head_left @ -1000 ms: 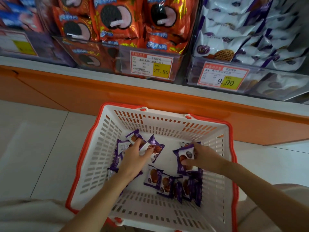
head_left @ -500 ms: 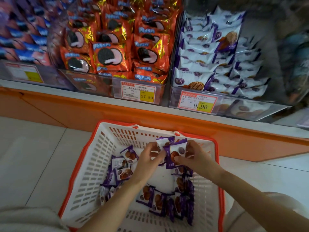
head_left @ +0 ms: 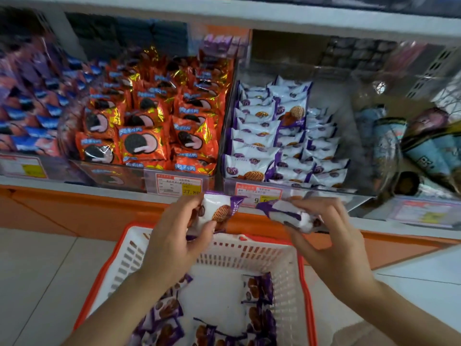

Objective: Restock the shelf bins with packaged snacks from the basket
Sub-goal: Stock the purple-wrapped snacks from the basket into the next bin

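My left hand (head_left: 174,240) grips a white-and-purple cookie pack (head_left: 219,211), held above the far rim of the basket. To its right, my right hand (head_left: 331,236) holds more of the same purple-and-white packs (head_left: 289,216). Both sit just below the front of the clear shelf bin (head_left: 349,193), which holds rows of matching white-and-purple packs (head_left: 262,136) on its left side. The white basket with an orange rim (head_left: 287,265) stands on the floor beneath, with several purple packs (head_left: 257,290) lying in it.
A bin of orange sandwich-cookie packs (head_left: 149,126) sits left of the target bin. Blue-and-purple packs (head_left: 30,108) fill the far-left bin. Cone-shaped snacks (head_left: 424,146) lie in the right bin. An orange shelf base (head_left: 74,211) runs along the tiled floor (head_left: 45,283).
Both hands have picked packs out of the basket and risen toward the shelf bin. The view has tilted upward, showing more of the shelf.
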